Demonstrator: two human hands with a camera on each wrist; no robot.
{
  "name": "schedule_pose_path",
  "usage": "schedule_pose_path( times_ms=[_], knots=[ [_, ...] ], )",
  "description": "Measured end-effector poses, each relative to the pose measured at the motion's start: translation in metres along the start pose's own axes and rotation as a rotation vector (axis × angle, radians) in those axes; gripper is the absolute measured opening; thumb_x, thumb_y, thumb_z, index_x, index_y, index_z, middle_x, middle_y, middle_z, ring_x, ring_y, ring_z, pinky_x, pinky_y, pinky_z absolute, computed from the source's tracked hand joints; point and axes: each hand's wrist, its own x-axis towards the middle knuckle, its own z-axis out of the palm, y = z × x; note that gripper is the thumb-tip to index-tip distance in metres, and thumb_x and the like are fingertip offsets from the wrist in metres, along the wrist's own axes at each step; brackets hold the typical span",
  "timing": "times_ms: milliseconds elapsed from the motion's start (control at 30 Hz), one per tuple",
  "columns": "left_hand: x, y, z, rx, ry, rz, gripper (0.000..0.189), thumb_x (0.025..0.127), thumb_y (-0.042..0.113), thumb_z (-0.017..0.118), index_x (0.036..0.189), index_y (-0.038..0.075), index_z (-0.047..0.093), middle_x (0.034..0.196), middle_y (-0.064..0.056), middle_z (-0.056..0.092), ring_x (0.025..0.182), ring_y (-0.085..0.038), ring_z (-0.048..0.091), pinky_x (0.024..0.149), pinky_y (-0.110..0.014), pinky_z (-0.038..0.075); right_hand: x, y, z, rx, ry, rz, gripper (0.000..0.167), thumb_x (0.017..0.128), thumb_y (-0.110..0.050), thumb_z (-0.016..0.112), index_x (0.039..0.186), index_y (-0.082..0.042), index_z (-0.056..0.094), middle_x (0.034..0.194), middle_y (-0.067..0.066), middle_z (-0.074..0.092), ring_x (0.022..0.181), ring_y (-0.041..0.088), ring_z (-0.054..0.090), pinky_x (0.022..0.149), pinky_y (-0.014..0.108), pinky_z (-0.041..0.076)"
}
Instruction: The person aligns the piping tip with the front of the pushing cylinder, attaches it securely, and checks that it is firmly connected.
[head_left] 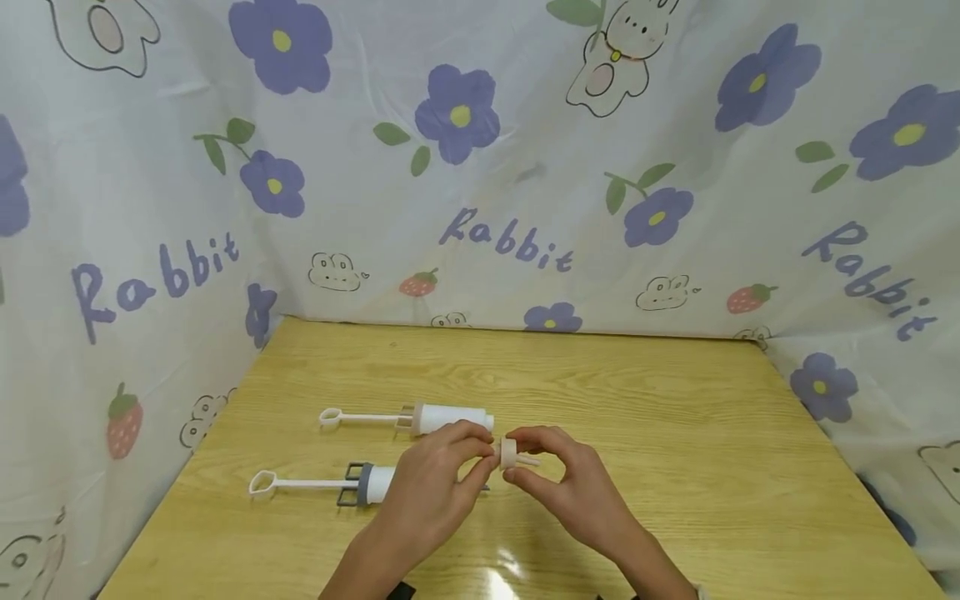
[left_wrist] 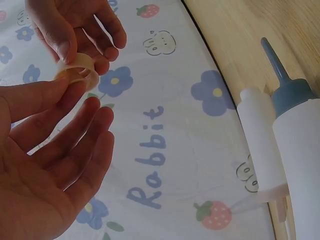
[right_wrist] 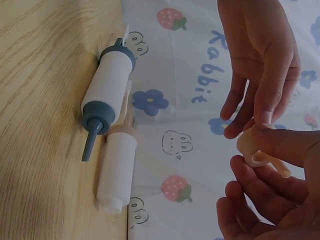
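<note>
A small beige nozzle cap (head_left: 509,452) is held up between both hands over the table. My left hand (head_left: 435,475) pinches its rim from the left with thumb and forefinger. From the other side my right hand (head_left: 577,483) pinches it too, its thin spout pointing right. The left wrist view shows the hollow open side of the cap (left_wrist: 80,62) facing my left fingers. In the right wrist view the spout (right_wrist: 279,166) sticks out beneath my right thumb. The other fingers of both hands are loosely bent.
Two white plunger syringes lie on the wooden table (head_left: 675,417): one with a beige collar (head_left: 453,418) and bare tip, farther back; one with a blue-grey collar (head_left: 364,485) and nozzle (right_wrist: 92,140), nearer and partly behind my left hand. A printed cloth (head_left: 510,275) encloses the table.
</note>
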Motion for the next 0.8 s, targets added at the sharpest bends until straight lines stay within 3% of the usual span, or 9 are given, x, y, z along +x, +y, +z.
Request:
schedule_pose_path(
  times_ms=[233, 400, 633, 800],
  knots=[
    [-0.0003, 0.0007, -0.0022, -0.005, -0.033, -0.023, 0.005, 0.091, 0.018, 0.079, 0.089, 0.013, 0.080, 0.105, 0.007, 0.073, 0.097, -0.011, 0.071, 0.079, -0.029, 0.060, 0.0002, -0.0012, 0.0006, 0.009, 0.003, 0.026, 0.036, 0.089, -0.032, 0.082, 0.124, -0.030, 0.071, 0.117, -0.015, 0.071, 0.110, 0.013, 0.067, 0.096, 0.034, 0.055],
    [-0.0012, 0.0006, -0.0032, -0.002, -0.046, -0.039, 0.005, 0.092, 0.019, 0.078, 0.090, 0.014, 0.080, 0.106, 0.007, 0.073, 0.098, -0.010, 0.071, 0.079, -0.029, 0.059, 0.0002, -0.0007, 0.0019, 0.013, -0.001, -0.002, 0.039, 0.090, -0.032, 0.081, 0.127, -0.026, 0.069, 0.118, -0.013, 0.072, 0.109, 0.010, 0.068, 0.096, 0.035, 0.057],
    [-0.0009, -0.0014, -0.0050, -0.051, -0.097, -0.045, 0.005, 0.093, 0.015, 0.076, 0.090, 0.018, 0.078, 0.088, 0.014, 0.065, 0.076, 0.000, 0.058, 0.066, -0.019, 0.050, 0.0001, -0.0018, 0.0032, 0.025, -0.016, -0.022, 0.035, 0.091, -0.033, 0.079, 0.124, -0.025, 0.069, 0.116, -0.012, 0.072, 0.109, 0.013, 0.068, 0.095, 0.034, 0.056],
    [-0.0013, -0.0021, -0.0079, -0.064, -0.147, -0.055, 0.005, 0.094, 0.016, 0.075, 0.092, 0.018, 0.079, 0.082, 0.014, 0.061, 0.069, 0.002, 0.049, 0.062, -0.017, 0.044, -0.0007, -0.0028, 0.0039, 0.029, -0.027, -0.021, 0.033, 0.090, -0.033, 0.080, 0.122, -0.028, 0.069, 0.114, -0.013, 0.072, 0.109, 0.018, 0.068, 0.094, 0.032, 0.056]
  ],
)
